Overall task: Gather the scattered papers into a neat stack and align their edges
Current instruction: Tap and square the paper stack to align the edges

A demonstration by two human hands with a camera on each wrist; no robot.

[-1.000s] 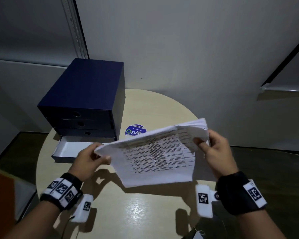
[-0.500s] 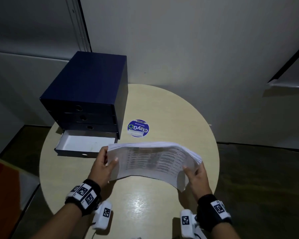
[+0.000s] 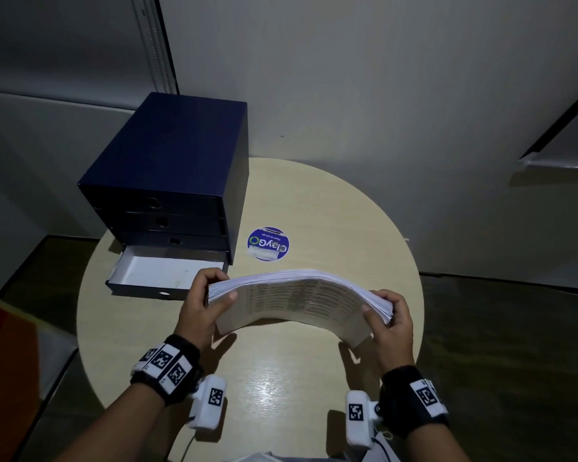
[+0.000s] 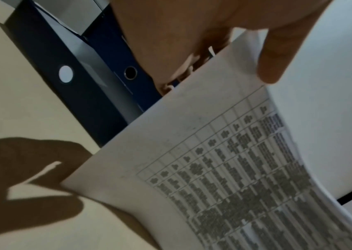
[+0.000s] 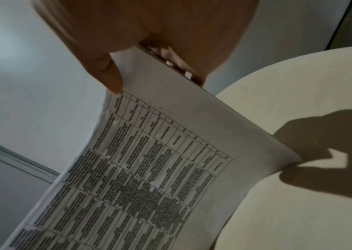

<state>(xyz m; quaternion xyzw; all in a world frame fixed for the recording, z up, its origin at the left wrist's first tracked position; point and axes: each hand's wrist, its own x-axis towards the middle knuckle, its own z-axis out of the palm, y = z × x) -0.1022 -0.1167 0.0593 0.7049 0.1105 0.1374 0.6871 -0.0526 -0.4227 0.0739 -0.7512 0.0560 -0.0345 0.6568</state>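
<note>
A thick stack of printed papers (image 3: 297, 301) arches upward over the round beige table (image 3: 281, 378), its lower long edge near or on the tabletop. My left hand (image 3: 202, 301) grips the stack's left end, thumb on the printed face. My right hand (image 3: 389, 316) grips the right end the same way. The left wrist view shows the table-printed top sheet (image 4: 224, 169) with my thumb (image 4: 277, 55) pressed on it. In the right wrist view the same sheet (image 5: 149, 169) bends under my thumb (image 5: 104, 71).
A dark blue drawer box (image 3: 174, 168) stands at the table's back left, its bottom drawer (image 3: 161, 273) pulled out and showing a white inside. A round blue sticker (image 3: 268, 244) lies behind the papers. Walls stand close behind the table.
Both hands have lowered the stack from the air toward the tabletop and drawn closer together, so the papers now bow upward. The sheets look more even at their ends.
</note>
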